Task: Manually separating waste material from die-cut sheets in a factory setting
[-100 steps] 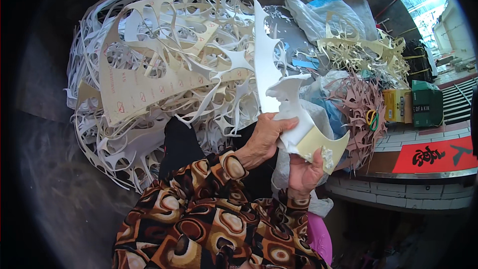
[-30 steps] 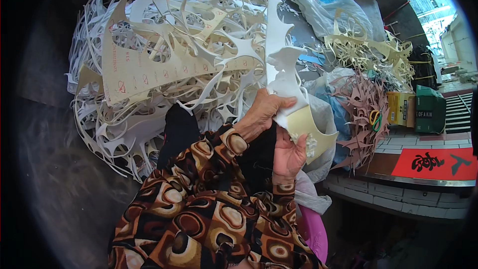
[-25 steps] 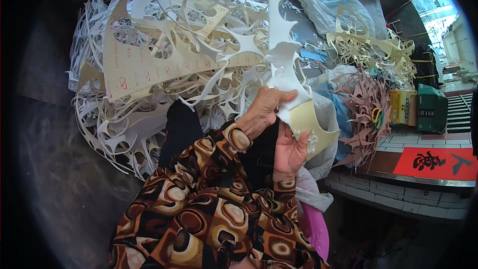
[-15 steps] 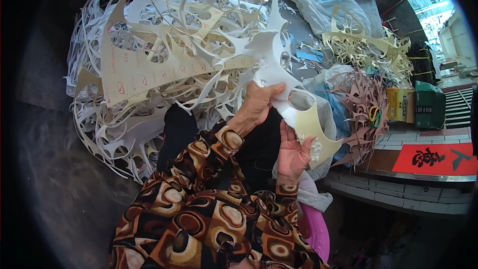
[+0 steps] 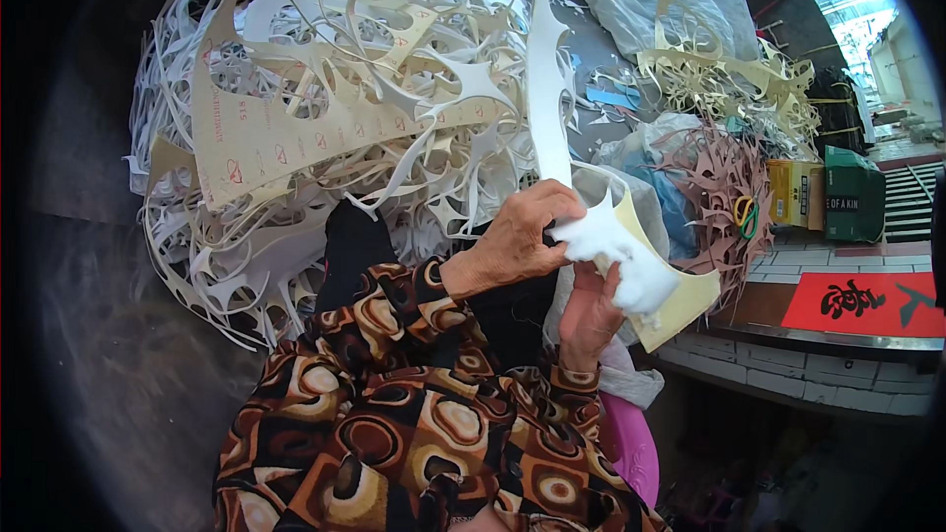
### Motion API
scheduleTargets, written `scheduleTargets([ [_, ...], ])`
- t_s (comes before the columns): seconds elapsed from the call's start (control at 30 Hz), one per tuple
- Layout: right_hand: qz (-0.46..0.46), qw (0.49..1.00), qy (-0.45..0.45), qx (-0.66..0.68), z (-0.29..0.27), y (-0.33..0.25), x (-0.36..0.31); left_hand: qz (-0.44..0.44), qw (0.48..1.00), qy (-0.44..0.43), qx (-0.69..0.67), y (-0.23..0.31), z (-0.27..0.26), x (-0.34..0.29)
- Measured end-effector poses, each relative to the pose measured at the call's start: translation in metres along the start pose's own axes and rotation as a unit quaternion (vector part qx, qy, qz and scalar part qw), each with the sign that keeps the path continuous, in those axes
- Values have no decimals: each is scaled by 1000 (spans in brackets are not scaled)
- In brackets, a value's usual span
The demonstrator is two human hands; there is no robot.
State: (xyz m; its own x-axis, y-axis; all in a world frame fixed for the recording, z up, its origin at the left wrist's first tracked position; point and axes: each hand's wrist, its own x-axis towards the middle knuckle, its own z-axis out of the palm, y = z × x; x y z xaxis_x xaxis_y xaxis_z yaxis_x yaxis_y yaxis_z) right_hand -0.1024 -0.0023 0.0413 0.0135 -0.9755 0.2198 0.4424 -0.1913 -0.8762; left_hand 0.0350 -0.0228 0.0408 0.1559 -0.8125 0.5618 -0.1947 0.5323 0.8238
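Note:
A die-cut scrap sheet runs down from the heap toward my hands, with a long white strip [image 5: 549, 103] above them and a cream backing [image 5: 690, 305] at its lower right end. Fluffy white padding [image 5: 631, 266] lies bunched and partly loose over that backing. My left hand [image 5: 517, 241] is closed on the sheet where the strip meets the padding, its thumb and fingers pinched together. Just below and to the right, my right hand [image 5: 591, 310] grips the padded end, thumb against the fluff. Some of its fingers are hidden behind the sheet.
A large tangled heap of white and cream cut-out scraps [image 5: 325, 138] fills the left and centre. To the right are pink-brown scraps [image 5: 714, 202], green-and-yellow-handled scissors [image 5: 746, 218], a yellow box [image 5: 791, 192] and a green box [image 5: 853, 195]. A pink plastic rim [image 5: 631, 448] shows below.
My left hand has moved right and down along the sheet, closer to my right hand. The padded end has shifted right, and more white padding is bunched up loose from the cream backing.

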Motion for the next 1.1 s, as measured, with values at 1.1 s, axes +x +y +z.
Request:
scheduleTargets([
  [1.1,38,930,100,-351,-11,5,-8,-234,938,-77,-245,-33,31,-37],
])
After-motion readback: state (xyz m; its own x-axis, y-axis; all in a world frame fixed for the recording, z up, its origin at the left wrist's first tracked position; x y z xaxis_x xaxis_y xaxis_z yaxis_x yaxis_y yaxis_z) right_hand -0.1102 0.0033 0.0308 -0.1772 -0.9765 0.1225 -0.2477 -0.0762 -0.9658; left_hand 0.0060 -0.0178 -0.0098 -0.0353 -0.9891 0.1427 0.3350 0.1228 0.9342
